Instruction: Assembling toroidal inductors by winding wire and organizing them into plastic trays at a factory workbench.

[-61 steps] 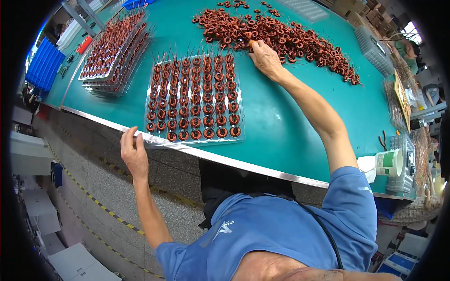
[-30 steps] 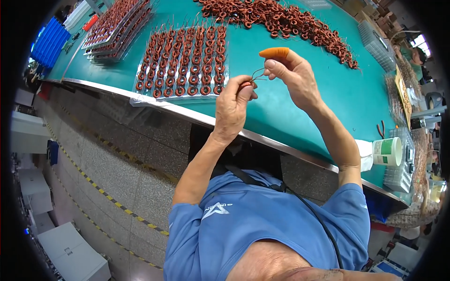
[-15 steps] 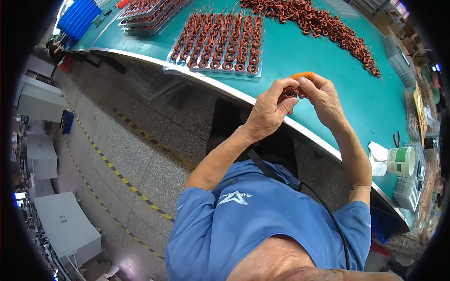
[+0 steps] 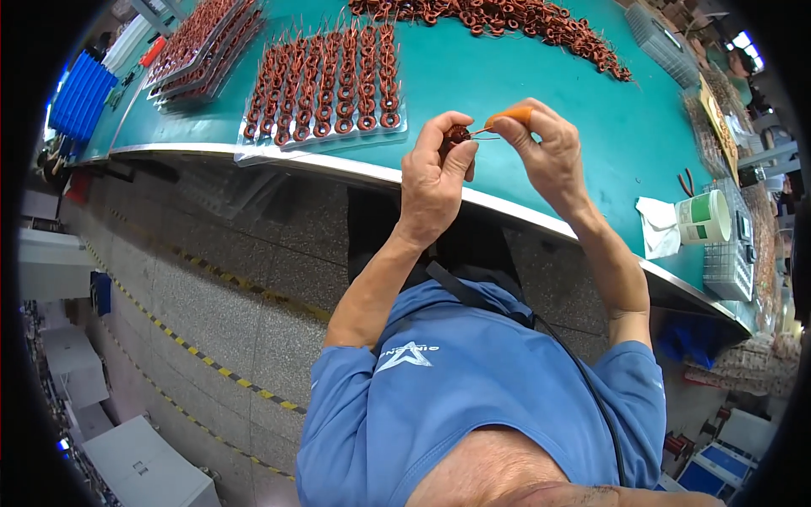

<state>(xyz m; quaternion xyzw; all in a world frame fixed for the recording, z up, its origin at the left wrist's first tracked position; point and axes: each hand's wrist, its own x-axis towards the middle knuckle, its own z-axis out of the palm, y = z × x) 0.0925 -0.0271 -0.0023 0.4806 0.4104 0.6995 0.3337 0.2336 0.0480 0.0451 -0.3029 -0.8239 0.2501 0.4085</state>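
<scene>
My left hand (image 4: 432,182) pinches a ring-shaped copper coil (image 4: 456,134) between thumb and fingers, just above the front edge of the green table. Two wire leads stick out of the coil toward the right. My right hand (image 4: 551,156), with an orange finger cot (image 4: 512,117) on a finger, is closed on the ends of these leads (image 4: 483,132). To the left of my hands lies a clear plastic tray (image 4: 247,155) filled with rows of similar coils, their leads pointing up. A long heap of loose coils (image 4: 541,34) lies at the far side.
Stacked trays of coils (image 4: 203,55) and blue bins (image 4: 82,97) stand at the left. On the right are red-handled pliers (image 4: 688,182), a white-and-green tub (image 4: 703,218), a white cloth (image 4: 657,228) and clear trays (image 4: 728,253). The table's pale front edge (image 4: 338,166) runs below my hands.
My hands have moved apart; the coil stays in the left, and its leads now show stretched to the right hand. The whole view has also shifted, with the table turned slightly.
</scene>
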